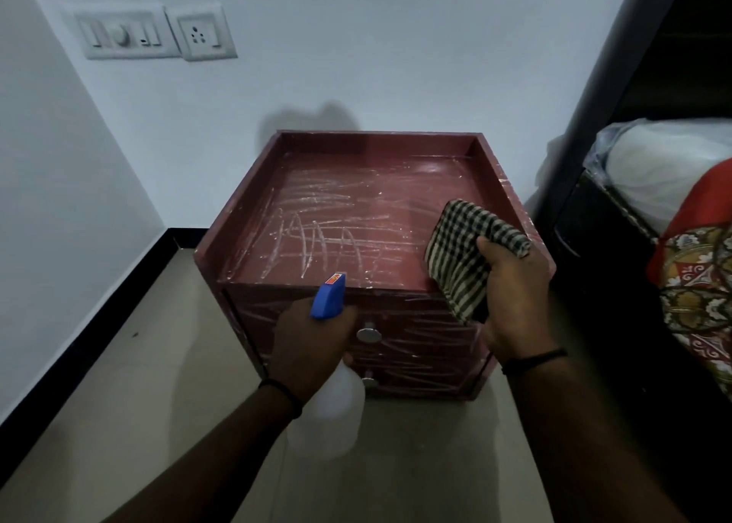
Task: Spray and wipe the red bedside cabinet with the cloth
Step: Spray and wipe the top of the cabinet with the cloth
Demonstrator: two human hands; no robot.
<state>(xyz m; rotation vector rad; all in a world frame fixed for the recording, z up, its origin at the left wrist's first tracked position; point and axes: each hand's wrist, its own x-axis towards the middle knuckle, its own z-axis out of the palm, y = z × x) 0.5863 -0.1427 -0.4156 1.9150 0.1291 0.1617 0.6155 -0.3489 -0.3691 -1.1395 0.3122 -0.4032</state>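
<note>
The red bedside cabinet point(348, 213) stands against the white wall, its recessed top streaked with whitish marks. Two round metal knobs show on its drawer fronts. My left hand point(313, 344) grips a translucent white spray bottle point(330, 415) with a blue trigger head, held in front of the cabinet's front edge with the nozzle pointing toward the top. My right hand point(515, 296) holds a black and cream checked cloth point(463, 253) above the cabinet's front right corner; part of the cloth hangs down over the edge.
A switch panel and socket point(158, 33) sit on the wall at upper left. A dark bed frame point(618, 213) with patterned bedding and a plastic-wrapped white bundle point(665, 165) is close on the right. Tiled floor with a black skirting lies to the left.
</note>
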